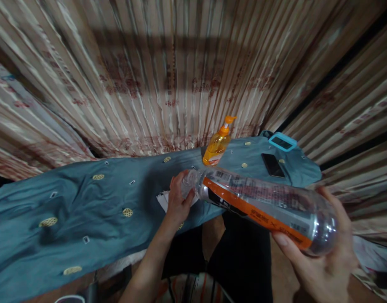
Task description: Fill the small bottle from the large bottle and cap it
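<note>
My right hand grips the base end of a large clear plastic bottle with an orange and black label. The bottle is tipped nearly level, its narrow neck toward my left. My left hand is closed around what looks like a small clear plastic cup at the bottle's mouth. Where cup and neck meet is hard to make out. No liquid is clearly visible in the bottle. Beneath my left hand lies a piece of white paper, partly covered by the fingers.
A pump bottle of orange liquid stands behind the clear bottle. To its right, a black phone and a blue-framed device lie on the blue-green patterned cloth. Pleated curtains hang close behind the cloth-covered surface.
</note>
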Action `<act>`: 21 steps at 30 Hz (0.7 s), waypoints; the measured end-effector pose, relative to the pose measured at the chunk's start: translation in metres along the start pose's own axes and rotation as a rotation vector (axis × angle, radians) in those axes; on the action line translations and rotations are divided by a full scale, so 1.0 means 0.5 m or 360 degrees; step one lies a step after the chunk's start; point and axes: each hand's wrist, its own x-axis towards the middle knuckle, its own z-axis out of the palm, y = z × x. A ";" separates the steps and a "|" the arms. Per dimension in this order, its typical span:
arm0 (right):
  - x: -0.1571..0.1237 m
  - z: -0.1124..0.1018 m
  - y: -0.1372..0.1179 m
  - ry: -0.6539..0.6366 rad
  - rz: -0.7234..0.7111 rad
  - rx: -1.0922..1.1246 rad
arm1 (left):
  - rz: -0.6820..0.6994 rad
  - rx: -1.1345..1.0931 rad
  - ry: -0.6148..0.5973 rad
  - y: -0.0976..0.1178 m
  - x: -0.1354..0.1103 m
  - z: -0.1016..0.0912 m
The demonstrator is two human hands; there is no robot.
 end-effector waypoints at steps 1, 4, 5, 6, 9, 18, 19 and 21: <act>0.001 0.000 -0.001 0.0023 0.0014 -0.0005 | 0.0005 -0.0004 0.0009 0.001 0.000 0.000; 0.005 -0.002 0.002 0.0005 -0.0037 -0.0029 | 0.0036 -0.0029 0.0034 0.000 0.000 0.001; 0.006 -0.004 0.005 -0.0005 -0.0062 -0.0046 | 0.0043 -0.0033 0.0038 -0.001 -0.001 0.002; 0.007 -0.006 0.007 -0.0007 -0.0077 -0.0058 | 0.0045 -0.0030 0.0040 -0.002 -0.001 0.003; 0.007 -0.008 0.009 0.0004 -0.0119 -0.0073 | 0.0026 -0.0005 0.0041 -0.005 -0.001 0.004; 0.003 0.002 -0.004 0.0035 0.0014 0.0050 | 0.0039 0.0014 0.0008 -0.004 0.000 0.000; 0.003 0.001 -0.001 0.0030 0.0018 0.0058 | 0.0039 0.0019 0.0003 -0.004 0.000 0.000; 0.002 -0.002 0.003 -0.0018 -0.0003 0.0048 | 0.0034 0.0023 -0.0003 -0.005 -0.001 0.000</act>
